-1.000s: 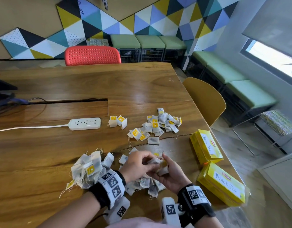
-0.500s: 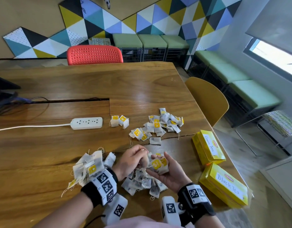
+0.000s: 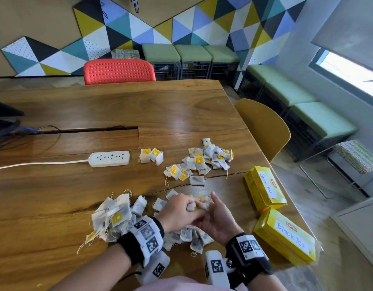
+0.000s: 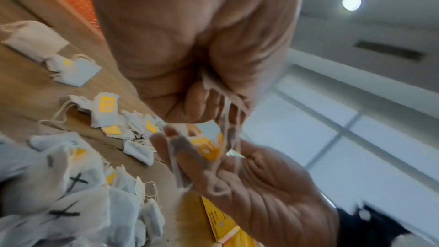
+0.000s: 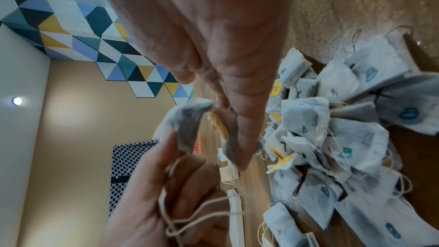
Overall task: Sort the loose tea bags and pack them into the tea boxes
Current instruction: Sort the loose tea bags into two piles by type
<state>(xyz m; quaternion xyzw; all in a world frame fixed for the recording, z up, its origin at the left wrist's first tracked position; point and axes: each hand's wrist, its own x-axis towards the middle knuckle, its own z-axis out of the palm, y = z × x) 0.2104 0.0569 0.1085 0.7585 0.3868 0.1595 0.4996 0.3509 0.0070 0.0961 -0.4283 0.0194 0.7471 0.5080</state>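
Note:
Both hands meet just above the table's near edge, over a heap of loose tea bags. My left hand pinches a tea bag and its tangled strings. Thumb and fingers of my right hand hold a small clump of tea bags with a yellow tag, also seen as a grey bag. Strings run between the two hands. Two shut yellow boxes lie to the right, one labelled Green Tea, the other Black Tea.
A second pile of tea bags lies left of my left wrist, a third further back, and two bags sit beside a white power strip. A yellow chair stands at the table's right edge.
The hands have closed together. The yellow-tagged bags that lay open in my right palm are now pinched between both hands, and the left fingers have come onto them.

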